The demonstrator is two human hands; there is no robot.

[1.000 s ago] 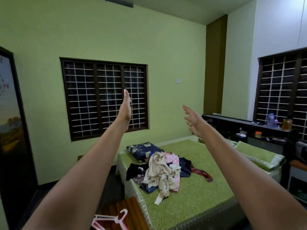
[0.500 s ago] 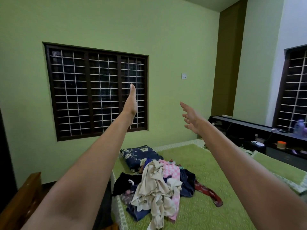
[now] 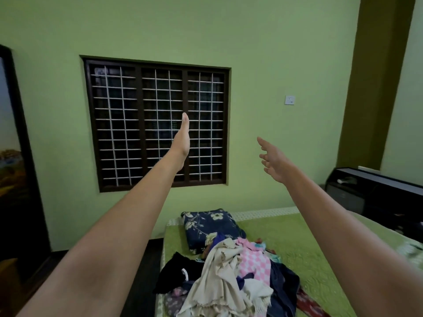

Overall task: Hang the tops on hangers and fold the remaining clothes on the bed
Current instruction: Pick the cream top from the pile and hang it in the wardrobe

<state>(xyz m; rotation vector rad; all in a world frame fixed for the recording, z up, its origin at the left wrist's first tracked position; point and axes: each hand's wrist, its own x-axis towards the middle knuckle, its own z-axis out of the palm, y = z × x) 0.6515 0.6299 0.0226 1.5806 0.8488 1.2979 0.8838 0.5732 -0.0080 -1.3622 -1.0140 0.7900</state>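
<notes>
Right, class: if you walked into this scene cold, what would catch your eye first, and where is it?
Two bare arms stretch forward, the left hand flat and edge-on before the barred window, the right hand open with fingers spread against the green wall. Below them, a jumbled pile of clothes lies untouched on the green bed, beside a folded navy floral blanket.

no readable text, no labels, no numbers anywhere

the bed cover [image 3: 304,248] is light green with a quilted pattern, and the folded blanket [image 3: 207,227] at twelve o'clock of the clothes pile [image 3: 229,275] is navy with cream flowers. the pile mixes a cream cloth [image 3: 219,280], a pink-and-white checked piece [image 3: 254,261] and a black garment [image 3: 178,275].
</notes>
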